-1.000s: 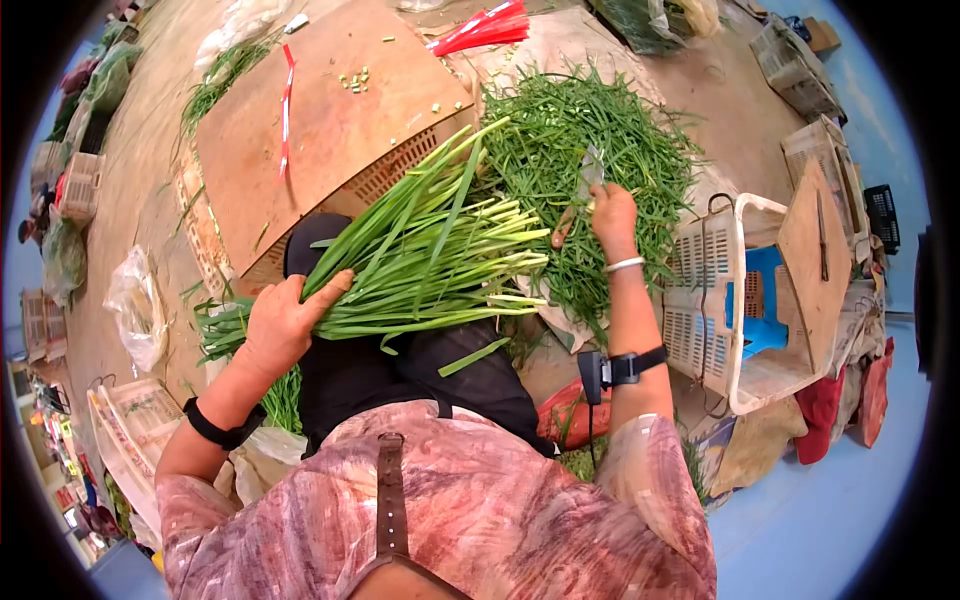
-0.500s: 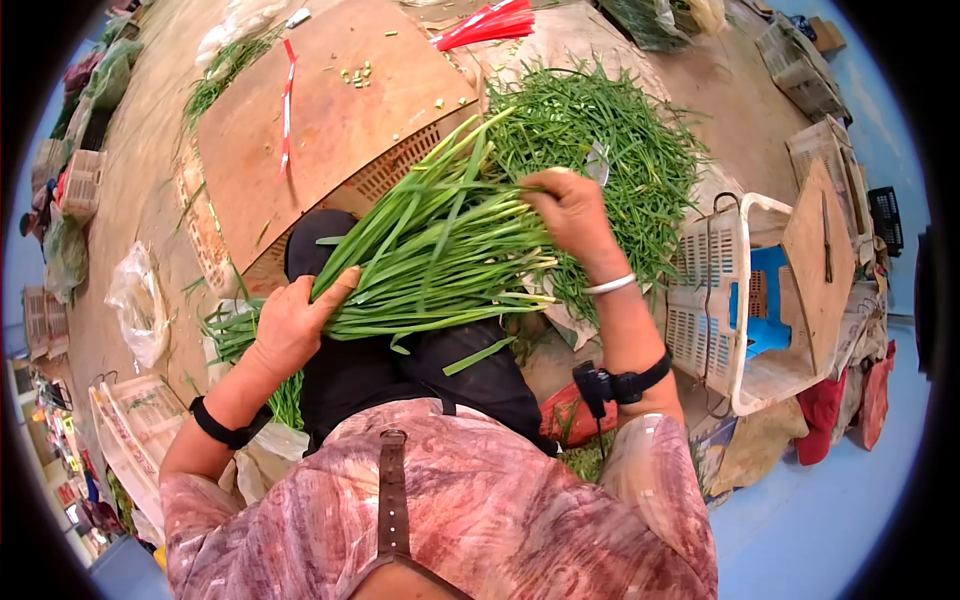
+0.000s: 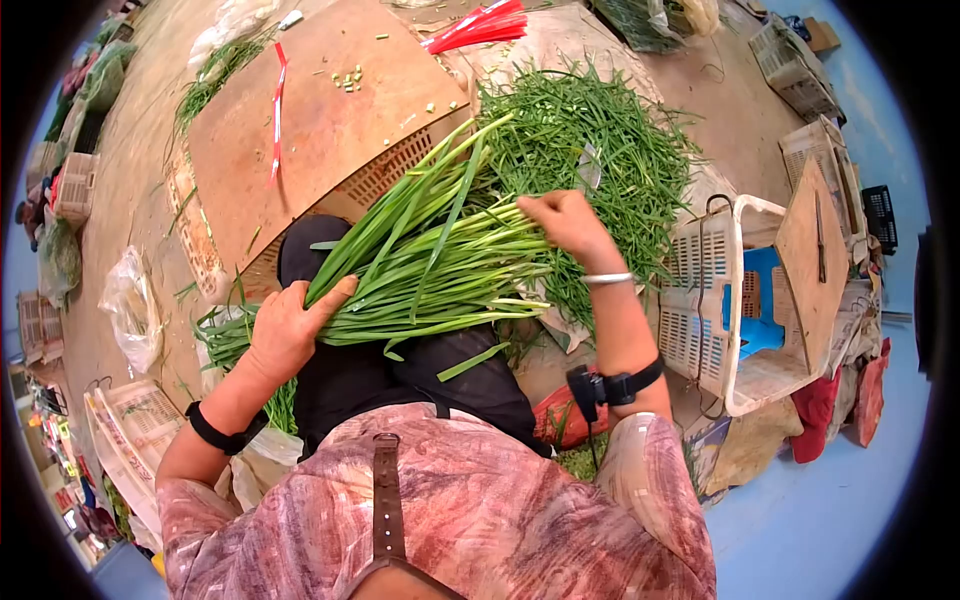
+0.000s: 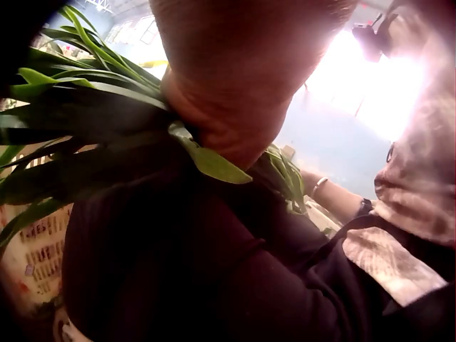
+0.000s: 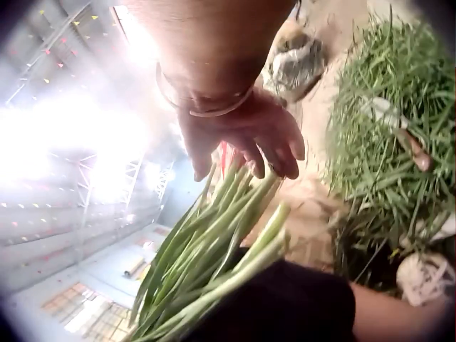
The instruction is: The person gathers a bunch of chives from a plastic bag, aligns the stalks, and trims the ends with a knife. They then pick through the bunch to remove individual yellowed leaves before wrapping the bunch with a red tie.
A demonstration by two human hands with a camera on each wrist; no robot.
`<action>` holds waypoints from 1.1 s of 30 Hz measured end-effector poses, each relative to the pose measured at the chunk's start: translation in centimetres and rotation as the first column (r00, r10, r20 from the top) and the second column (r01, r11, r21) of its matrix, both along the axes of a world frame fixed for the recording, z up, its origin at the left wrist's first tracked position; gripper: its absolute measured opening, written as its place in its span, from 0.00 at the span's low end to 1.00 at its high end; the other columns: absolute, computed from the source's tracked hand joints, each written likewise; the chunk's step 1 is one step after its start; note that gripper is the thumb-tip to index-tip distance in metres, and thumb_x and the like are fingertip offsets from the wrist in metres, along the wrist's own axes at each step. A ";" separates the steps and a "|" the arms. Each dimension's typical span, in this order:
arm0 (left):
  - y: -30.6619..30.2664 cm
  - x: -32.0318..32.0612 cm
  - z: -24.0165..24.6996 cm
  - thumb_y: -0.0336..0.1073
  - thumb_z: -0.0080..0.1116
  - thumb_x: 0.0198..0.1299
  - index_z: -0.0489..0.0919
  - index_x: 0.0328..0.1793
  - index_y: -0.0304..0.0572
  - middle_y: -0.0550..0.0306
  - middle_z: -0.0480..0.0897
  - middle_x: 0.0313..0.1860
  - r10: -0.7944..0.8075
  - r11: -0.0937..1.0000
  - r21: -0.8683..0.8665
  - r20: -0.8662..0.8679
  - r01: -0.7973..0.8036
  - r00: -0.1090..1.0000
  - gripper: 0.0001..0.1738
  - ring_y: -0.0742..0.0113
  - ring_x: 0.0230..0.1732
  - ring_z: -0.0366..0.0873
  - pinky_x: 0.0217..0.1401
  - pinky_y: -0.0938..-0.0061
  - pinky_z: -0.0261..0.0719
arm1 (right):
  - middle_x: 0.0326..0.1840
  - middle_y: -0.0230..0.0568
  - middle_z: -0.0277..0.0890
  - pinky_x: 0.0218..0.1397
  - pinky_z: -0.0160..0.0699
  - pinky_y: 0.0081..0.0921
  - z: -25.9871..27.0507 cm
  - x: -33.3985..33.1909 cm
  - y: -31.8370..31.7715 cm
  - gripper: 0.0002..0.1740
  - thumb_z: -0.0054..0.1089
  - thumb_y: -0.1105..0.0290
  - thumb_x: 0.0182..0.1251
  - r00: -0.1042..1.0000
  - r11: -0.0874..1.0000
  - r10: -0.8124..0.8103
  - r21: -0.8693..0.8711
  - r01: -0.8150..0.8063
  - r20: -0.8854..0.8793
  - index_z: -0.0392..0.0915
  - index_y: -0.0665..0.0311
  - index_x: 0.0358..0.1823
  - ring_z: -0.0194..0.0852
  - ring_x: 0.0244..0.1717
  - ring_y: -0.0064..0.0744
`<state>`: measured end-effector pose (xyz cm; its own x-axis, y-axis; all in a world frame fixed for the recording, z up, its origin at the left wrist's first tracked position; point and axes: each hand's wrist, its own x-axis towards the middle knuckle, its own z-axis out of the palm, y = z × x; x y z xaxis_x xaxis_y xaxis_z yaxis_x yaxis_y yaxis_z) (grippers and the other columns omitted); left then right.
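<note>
A thick bunch of garlic chives (image 3: 430, 260), long flat green leaves with pale ends, lies across the dark-trousered lap. My left hand (image 3: 285, 325) grips it near the leafy end, thumb over the top. At the pale ends my right hand (image 3: 570, 228) has its fingers bent and pinches some stalk tips. The right wrist view shows those fingertips (image 5: 256, 165) right at the upper stalk ends. A knife (image 5: 385, 112) with a brown handle lies on a heap of loose greens (image 5: 399, 64) beyond the right hand. In the left wrist view the leaves (image 4: 92, 85) fan out behind the hand.
A brown board (image 3: 310, 110) on a crate stands in front, bearing cut stalk bits and a red strip (image 3: 278, 110). Red ties (image 3: 480, 25) lie behind it. A white crate (image 3: 740, 375) stands right, a clear plastic bag (image 3: 132, 310) left.
The right hand has left the knife on the heap and come left to the bunch's pale ends. The left hand keeps its grip on the bunch.
</note>
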<state>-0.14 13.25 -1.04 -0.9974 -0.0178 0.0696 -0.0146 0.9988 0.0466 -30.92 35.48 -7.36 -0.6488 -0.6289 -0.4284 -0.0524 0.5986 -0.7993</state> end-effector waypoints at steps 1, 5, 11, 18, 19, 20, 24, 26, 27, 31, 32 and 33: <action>0.1 0.1 0.0 0.23 0.50 0.44 0.70 0.65 0.63 0.54 0.67 0.27 0.004 1.000 -0.007 0.006 -0.004 1.000 0.37 0.58 0.23 0.68 0.27 0.68 0.67 | 0.22 0.44 0.77 0.30 0.72 0.29 -0.1 1.1 -0.3 0.23 0.68 0.55 0.51 1.000 0.997 0.014 -0.078 -0.015 -0.004 0.80 0.74 0.27 0.72 0.24 0.27; 0.1 0.1 0.1 0.23 0.50 0.44 0.70 0.65 0.63 0.54 0.67 0.27 0.002 1.000 -0.007 0.006 -0.002 1.000 0.37 0.58 0.23 0.68 0.27 0.68 0.68 | 0.18 0.36 0.73 0.22 0.64 0.21 -0.8 2.6 0.0 0.14 0.69 0.68 0.51 0.983 0.942 -0.128 -0.292 0.162 0.132 0.78 0.74 0.23 0.65 0.19 0.20; 0.2 0.0 -0.2 0.22 0.51 0.44 0.70 0.65 0.63 0.55 0.65 0.26 -0.005 1.000 0.008 0.016 0.005 1.000 0.38 0.58 0.23 0.67 0.26 0.67 0.67 | 0.32 0.40 0.78 0.35 0.72 0.23 -0.2 4.5 1.3 0.04 0.65 0.76 0.51 0.913 0.892 -0.222 -0.449 0.049 -0.342 0.79 0.68 0.28 0.73 0.30 0.26; 0.0 -0.1 -0.5 0.22 0.51 0.43 0.70 0.65 0.63 0.55 0.64 0.25 -0.015 0.999 0.047 -0.009 0.015 1.000 0.39 0.58 0.23 0.67 0.26 0.67 0.67 | 0.28 0.47 0.80 0.23 0.74 0.16 -1.9 -3.3 6.3 0.04 0.57 0.75 0.60 0.755 0.604 -0.636 -0.504 0.617 0.161 0.75 0.69 0.31 0.80 0.25 0.29; 0.0 -0.1 -0.5 0.22 0.51 0.43 0.70 0.65 0.63 0.54 0.64 0.25 -0.018 0.998 0.066 -0.024 0.019 1.000 0.39 0.58 0.22 0.67 0.26 0.67 0.67 | 0.29 0.49 0.80 0.25 0.76 0.22 -4.0 -5.8 8.0 0.06 0.57 0.73 0.60 0.604 0.527 -0.796 -0.437 0.729 0.047 0.75 0.70 0.31 0.80 0.24 0.33; 0.0 0.1 -0.4 0.22 0.51 0.43 0.70 0.65 0.63 0.54 0.64 0.25 -0.017 0.998 0.067 -0.024 0.019 1.000 0.39 0.58 0.22 0.67 0.26 0.67 0.67 | 0.31 0.53 0.80 0.30 0.77 0.32 -6.7 -8.3 10.8 0.11 0.57 0.68 0.60 0.521 0.657 -0.732 -0.252 0.711 -0.439 0.75 0.72 0.32 0.81 0.29 0.37; 0.0 0.2 -0.4 0.22 0.51 0.43 0.70 0.65 0.62 0.54 0.65 0.26 -0.004 1.000 0.021 0.028 0.004 1.000 0.39 0.58 0.23 0.68 0.26 0.67 0.68 | 0.33 0.49 0.79 0.38 0.75 0.32 -3.5 -5.9 8.3 0.24 0.61 0.55 0.57 0.762 0.926 -0.299 0.017 0.376 -0.574 0.77 0.73 0.42 0.78 0.34 0.34; 0.0 -0.1 -0.5 0.22 0.51 0.43 0.70 0.65 0.62 0.54 0.65 0.26 -0.010 0.999 0.045 0.007 0.010 1.000 0.39 0.57 0.23 0.68 0.27 0.67 0.68 | 0.32 0.44 0.79 0.38 0.75 0.26 2.5 -0.5 2.9 0.27 0.65 0.53 0.53 0.982 0.978 -0.189 -0.081 0.190 0.018 0.78 0.73 0.43 0.76 0.33 0.30; 0.0 -0.1 -0.4 0.22 0.51 0.42 0.70 0.65 0.62 0.54 0.65 0.26 -0.008 1.000 0.027 0.030 0.007 1.000 0.38 0.57 0.23 0.68 0.27 0.67 0.68 | 0.35 0.48 0.80 0.39 0.75 0.30 1.6 0.8 1.8 0.27 0.65 0.53 0.53 1.000 0.998 -0.016 -0.059 0.016 -0.012 0.79 0.74 0.41 0.77 0.35 0.34; 0.0 -0.1 -0.5 0.22 0.51 0.42 0.71 0.64 0.61 0.54 0.65 0.26 -0.009 0.998 0.067 -0.011 0.010 1.000 0.38 0.57 0.23 0.68 0.27 0.67 0.68 | 0.36 0.57 0.78 0.39 0.75 0.34 -0.5 3.5 -0.7 0.23 0.68 0.58 0.49 0.966 0.998 0.054 0.033 -0.047 -0.252 0.78 0.73 0.38 0.78 0.35 0.46; 0.0 -0.2 -0.4 0.22 0.51 0.42 0.71 0.64 0.61 0.54 0.65 0.26 -0.010 0.998 0.066 -0.014 0.011 1.000 0.38 0.57 0.23 0.68 0.27 0.67 0.68 | 0.36 0.57 0.78 0.39 0.75 0.34 -0.7 3.4 -0.5 0.23 0.68 0.58 0.49 0.965 0.998 0.052 0.031 -0.046 -0.255 0.78 0.73 0.38 0.78 0.35 0.46; 0.0 -0.2 -0.4 0.22 0.51 0.42 0.71 0.64 0.61 0.54 0.65 0.26 -0.004 0.998 0.058 -0.003 0.004 1.000 0.38 0.57 0.23 0.68 0.27 0.67 0.68 | 0.34 0.55 0.78 0.37 0.74 0.35 -0.9 3.3 -0.3 0.20 0.67 0.60 0.50 0.964 0.999 0.031 -0.016 -0.037 -0.266 0.78 0.71 0.36 0.78 0.33 0.46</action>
